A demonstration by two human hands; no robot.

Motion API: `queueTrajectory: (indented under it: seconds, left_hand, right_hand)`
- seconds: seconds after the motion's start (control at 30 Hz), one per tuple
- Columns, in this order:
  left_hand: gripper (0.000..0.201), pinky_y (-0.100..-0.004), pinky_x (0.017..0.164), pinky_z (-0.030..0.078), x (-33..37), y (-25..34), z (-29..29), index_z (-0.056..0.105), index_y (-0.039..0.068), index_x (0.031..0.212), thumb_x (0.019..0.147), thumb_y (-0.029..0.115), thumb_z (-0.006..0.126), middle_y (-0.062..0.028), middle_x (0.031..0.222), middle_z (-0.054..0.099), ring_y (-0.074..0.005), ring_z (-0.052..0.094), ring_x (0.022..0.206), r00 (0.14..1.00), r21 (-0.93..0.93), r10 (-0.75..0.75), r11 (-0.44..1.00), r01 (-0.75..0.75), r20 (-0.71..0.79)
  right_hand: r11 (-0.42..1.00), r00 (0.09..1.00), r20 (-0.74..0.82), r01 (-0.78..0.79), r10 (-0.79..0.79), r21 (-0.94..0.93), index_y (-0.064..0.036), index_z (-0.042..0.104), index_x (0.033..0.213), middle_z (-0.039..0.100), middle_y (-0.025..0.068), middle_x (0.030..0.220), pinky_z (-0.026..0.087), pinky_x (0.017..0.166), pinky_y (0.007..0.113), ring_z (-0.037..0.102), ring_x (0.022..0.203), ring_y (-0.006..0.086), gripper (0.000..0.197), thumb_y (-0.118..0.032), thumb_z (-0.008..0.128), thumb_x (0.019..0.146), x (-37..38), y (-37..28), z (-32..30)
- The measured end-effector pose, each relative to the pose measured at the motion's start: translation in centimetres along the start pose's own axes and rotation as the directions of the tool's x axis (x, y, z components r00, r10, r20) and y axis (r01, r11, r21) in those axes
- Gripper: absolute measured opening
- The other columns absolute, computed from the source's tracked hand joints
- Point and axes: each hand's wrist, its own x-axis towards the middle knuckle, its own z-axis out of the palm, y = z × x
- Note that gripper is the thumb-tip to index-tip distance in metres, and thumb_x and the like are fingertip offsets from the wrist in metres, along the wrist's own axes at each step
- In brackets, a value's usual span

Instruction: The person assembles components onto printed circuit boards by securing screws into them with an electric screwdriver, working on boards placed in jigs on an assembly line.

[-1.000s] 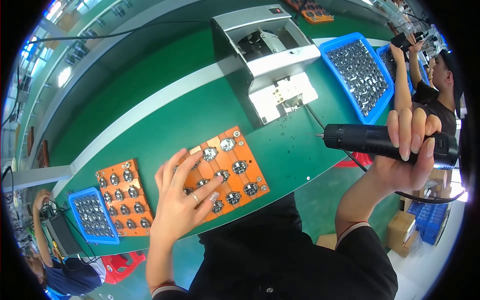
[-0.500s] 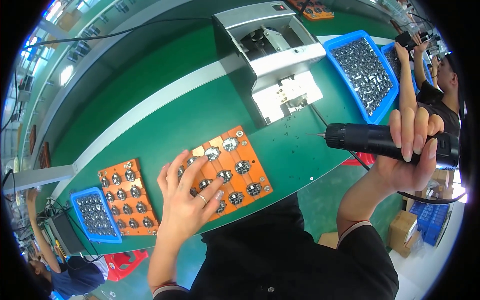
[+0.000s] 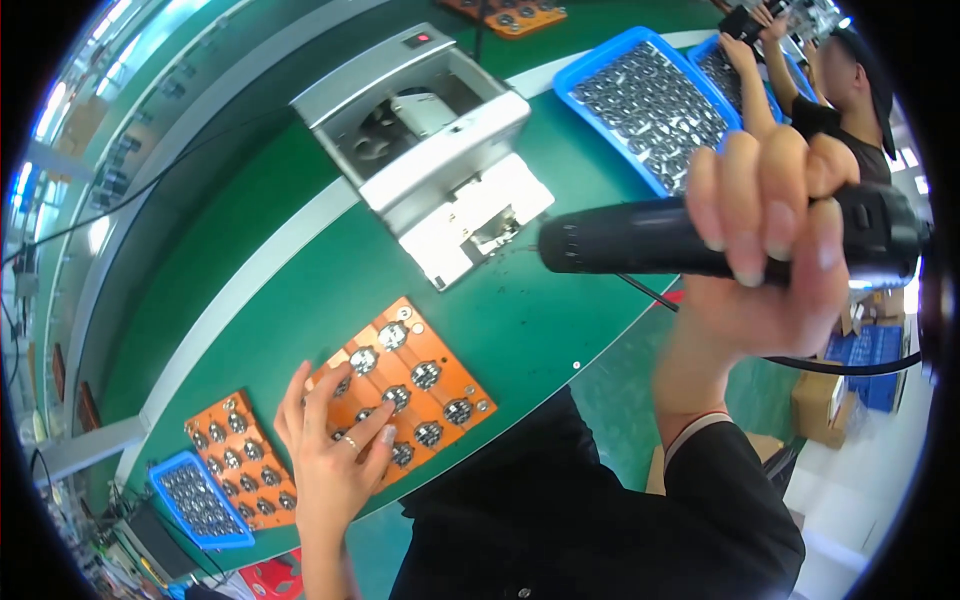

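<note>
A black electric screwdriver (image 3: 630, 238) lies almost level in my right hand (image 3: 765, 235), whose fingers wrap round its body. Its thin bit points left, at the white front plate of a grey screw feeder (image 3: 425, 190); I cannot tell whether it touches. My left hand (image 3: 335, 460) spreads its fingers over an orange fixture plate (image 3: 420, 345) holding rows of round, dark-and-silver metal parts. Its index fingertip is beside one metal part (image 3: 396, 399). Whether the fingers press on any part is hard to see.
Left of the plate are a second filled orange fixture (image 3: 240, 450) and a small blue tray (image 3: 205, 500) of parts. A large blue tray (image 3: 650, 110) of metal parts stands far right, near a co-worker. The screwdriver's black cable (image 3: 850, 368) hangs at right; cardboard boxes (image 3: 820, 400) sit below.
The view has shifted, so the bench things sit differently in it. My right hand has brought the screwdriver's tip close to the screw feeder. My left hand stays over the orange plate.
</note>
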Motion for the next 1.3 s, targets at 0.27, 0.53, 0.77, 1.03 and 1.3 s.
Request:
queueTrajectory:
  seconds: [0.27, 0.53, 0.77, 1.03, 1.3]
  left_hand:
    - [0.023, -0.0500, 0.109, 0.032, 0.3, 0.3, -0.4, 0.083, 0.014, 0.092, 0.070, 0.011, 0.080, -0.0146, 0.140, 0.054, -0.0394, 0.045, 0.134, 1.000, -0.002, -0.023, 1.000, 0.023, 0.022]
    - [0.024, -0.0477, 0.107, 0.033, 0.4, 0.1, -0.6, 0.082, 0.012, 0.093, 0.069, 0.012, 0.080, -0.0181, 0.140, 0.053, -0.0351, 0.050, 0.130, 1.000, -0.033, -0.011, 0.999, 0.011, 0.025]
    - [0.023, -0.0462, 0.108, 0.032, 0.8, -0.3, -0.7, 0.083, 0.013, 0.092, 0.069, 0.013, 0.080, -0.0188, 0.145, 0.051, -0.0353, 0.049, 0.132, 0.996, -0.085, -0.080, 0.993, 0.084, 0.049]
    - [0.022, -0.0455, 0.108, 0.033, 1.5, -1.5, -1.2, 0.083, 0.015, 0.092, 0.070, 0.015, 0.082, -0.0174, 0.144, 0.052, -0.0352, 0.048, 0.132, 0.988, -0.139, -0.032, 0.989, 0.053, 0.151]
    - [0.023, -0.0447, 0.107, 0.034, 1.2, -1.9, -1.4, 0.083, 0.015, 0.094, 0.071, 0.016, 0.082, -0.0167, 0.143, 0.052, -0.0358, 0.048, 0.130, 0.990, -0.162, -0.021, 0.986, 0.043, 0.137]
  right_hand:
    - [0.965, 0.991, -0.117, -0.094, 0.067, -0.246, -0.0034, 0.048, 0.108, 0.053, 0.0060, 0.080, 0.044, 0.058, 0.033, 0.052, 0.057, 0.0130, 0.019, -0.007, 0.058, 0.092, 0.3, 1.4, 2.3]
    - [0.968, 0.997, -0.070, -0.045, 0.028, -0.247, -0.0022, 0.047, 0.108, 0.053, 0.0083, 0.078, 0.045, 0.056, 0.034, 0.052, 0.056, 0.0142, 0.021, 0.000, 0.055, 0.090, 0.2, 3.1, 0.9]
    - [0.970, 0.997, 0.048, -0.041, 0.054, -0.239, -0.0023, 0.047, 0.107, 0.057, 0.0116, 0.076, 0.048, 0.055, 0.033, 0.054, 0.055, 0.0156, 0.024, 0.007, 0.057, 0.088, 1.7, 3.0, 2.2]
    - [0.977, 0.983, -0.128, -0.152, 0.133, -0.150, 0.0008, 0.051, 0.101, 0.058, 0.0109, 0.072, 0.046, 0.054, 0.034, 0.053, 0.055, 0.0161, 0.018, 0.007, 0.059, 0.087, 1.9, 4.0, 2.0]
    - [0.970, 0.944, -0.238, -0.241, 0.228, -0.027, -0.0040, 0.050, 0.099, 0.048, 0.0035, 0.071, 0.041, 0.061, 0.032, 0.046, 0.059, 0.0128, 0.012, -0.003, 0.057, 0.090, 1.6, 2.5, 2.4]
